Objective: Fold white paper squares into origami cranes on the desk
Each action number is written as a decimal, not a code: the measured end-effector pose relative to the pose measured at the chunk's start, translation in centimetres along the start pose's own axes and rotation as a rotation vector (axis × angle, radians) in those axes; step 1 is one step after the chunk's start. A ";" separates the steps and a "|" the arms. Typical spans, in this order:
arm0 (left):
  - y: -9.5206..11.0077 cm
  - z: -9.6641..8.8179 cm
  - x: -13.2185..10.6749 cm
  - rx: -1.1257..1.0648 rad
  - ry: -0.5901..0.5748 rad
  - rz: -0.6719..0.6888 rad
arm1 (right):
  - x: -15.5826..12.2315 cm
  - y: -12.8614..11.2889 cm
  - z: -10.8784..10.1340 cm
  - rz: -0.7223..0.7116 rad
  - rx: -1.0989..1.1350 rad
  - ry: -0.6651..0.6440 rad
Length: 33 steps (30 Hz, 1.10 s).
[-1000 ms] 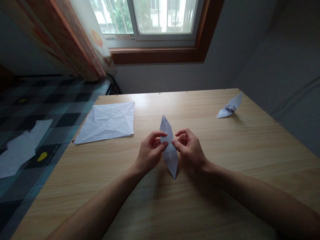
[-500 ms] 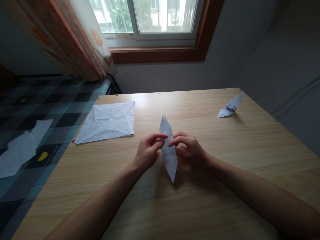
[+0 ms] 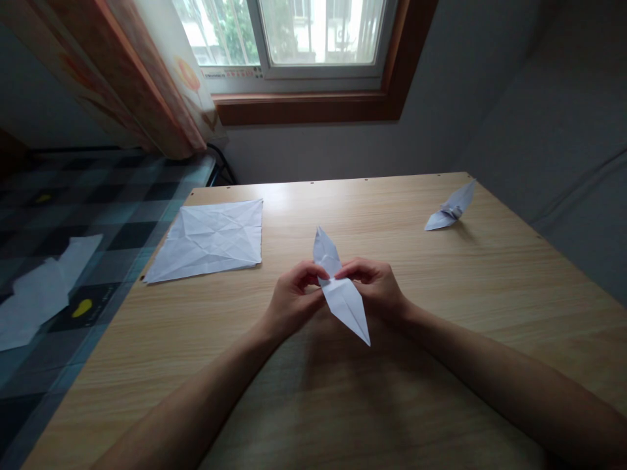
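A folded white paper (image 3: 347, 303), a long pointed diamond narrowed at its middle, is held above the wooden table (image 3: 274, 418). My left hand (image 3: 300, 294) pinches its left side near the middle, with the index finger bent over the top. On the opposite side my right hand (image 3: 375, 286) is closed on the paper, its fingertips almost meeting the left ones at the crease. One tip of the paper points away toward the window, the other toward me and to the right. Some fingers of the right hand are hidden behind the paper.
A creased white paper sheet (image 3: 215, 238) lies at the table's back left. Near the back right corner sits a folded paper piece with two pointed wings (image 3: 451, 210). To the left, white paper (image 3: 42, 303) rests on a checked cloth (image 3: 132, 179). A window (image 3: 323, 32) is behind.
The fingertips have closed in at the paper's middle. The paper now bends there, and its near half has swung right and up.
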<state>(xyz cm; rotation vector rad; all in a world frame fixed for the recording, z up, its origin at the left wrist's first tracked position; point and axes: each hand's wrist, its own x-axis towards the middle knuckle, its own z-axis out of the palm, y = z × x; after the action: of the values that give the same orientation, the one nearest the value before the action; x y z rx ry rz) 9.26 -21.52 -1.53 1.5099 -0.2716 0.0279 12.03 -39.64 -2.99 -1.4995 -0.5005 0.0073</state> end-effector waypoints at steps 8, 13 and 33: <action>0.6 -0.1 -0.1 0.248 0.007 0.142 | 0.0 -0.3 -0.2 -0.072 0.019 -0.010; 0.4 -0.2 -0.1 0.172 -0.002 0.127 | 0.1 -0.6 -0.6 -0.178 -0.147 -0.069; 0.0 0.2 0.2 -0.067 0.139 -0.106 | -0.1 -1.0 0.8 0.140 0.095 -0.001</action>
<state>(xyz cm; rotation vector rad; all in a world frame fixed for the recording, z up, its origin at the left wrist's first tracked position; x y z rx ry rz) 9.42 -21.72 -1.44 1.4461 -0.0796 0.0389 11.40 -38.97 -2.11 -1.4383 -0.3898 0.1392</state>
